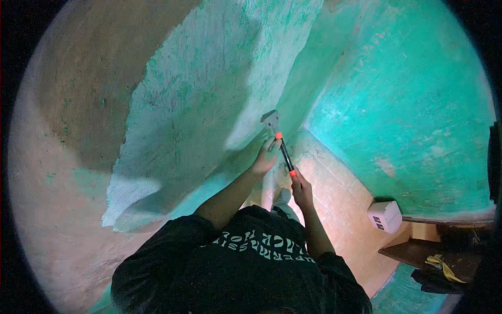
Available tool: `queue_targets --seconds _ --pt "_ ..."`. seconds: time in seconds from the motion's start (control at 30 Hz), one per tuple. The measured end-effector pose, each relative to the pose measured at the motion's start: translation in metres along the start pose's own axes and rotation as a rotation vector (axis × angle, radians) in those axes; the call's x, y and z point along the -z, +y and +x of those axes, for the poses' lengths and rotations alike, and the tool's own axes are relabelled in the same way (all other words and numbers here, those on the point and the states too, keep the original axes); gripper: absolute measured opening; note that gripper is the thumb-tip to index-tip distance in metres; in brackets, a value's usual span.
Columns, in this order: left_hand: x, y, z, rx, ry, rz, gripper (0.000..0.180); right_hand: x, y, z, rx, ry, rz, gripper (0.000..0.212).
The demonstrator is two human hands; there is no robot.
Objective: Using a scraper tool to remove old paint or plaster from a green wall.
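A long-handled scraper [285, 155] is held in front of me, its wide grey head up against the wall and its black shaft banded with orange. My right hand [302, 191] is wrapped round the lower end of the handle. Higher up, just under the head, my left hand [267, 156] has its fingers closed at the shaft by the upper orange band. Green paint on the left wall [188, 104] gives way to a bare, grey-brown patch with a ragged edge. The blade's contact with the wall is too small to make out.
A second green wall [408, 104] meets the first at a corner ahead. On the tiled floor [334, 193] stands a white-pink tub [385, 216] at the right. A dark wooden surface [413, 254] at the lower right bears a yellow cloth-like strip [445, 268] and dark fabric [436, 282].
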State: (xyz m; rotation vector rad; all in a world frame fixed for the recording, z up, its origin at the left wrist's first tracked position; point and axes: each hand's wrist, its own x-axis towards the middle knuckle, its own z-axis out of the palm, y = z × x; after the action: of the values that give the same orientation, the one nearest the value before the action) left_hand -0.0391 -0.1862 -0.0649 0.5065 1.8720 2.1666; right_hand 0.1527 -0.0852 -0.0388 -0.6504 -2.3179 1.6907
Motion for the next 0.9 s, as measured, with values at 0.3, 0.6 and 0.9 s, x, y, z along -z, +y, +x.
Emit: queue_targets --seconds 0.3,0.6,0.9 --pt "-0.001 0.014 -0.005 0.064 0.016 -0.02 0.017 0.0 0.007 -0.003 0.011 0.003 -0.024 0.044" --pt "-0.002 0.013 0.004 0.153 0.064 -0.089 0.017 -0.001 -0.007 0.008 -0.023 -0.018 0.025 0.047" --pt "-0.02 0.078 0.013 0.204 -0.013 0.01 0.02 0.011 -0.02 0.014 -0.075 0.036 0.007 0.052"
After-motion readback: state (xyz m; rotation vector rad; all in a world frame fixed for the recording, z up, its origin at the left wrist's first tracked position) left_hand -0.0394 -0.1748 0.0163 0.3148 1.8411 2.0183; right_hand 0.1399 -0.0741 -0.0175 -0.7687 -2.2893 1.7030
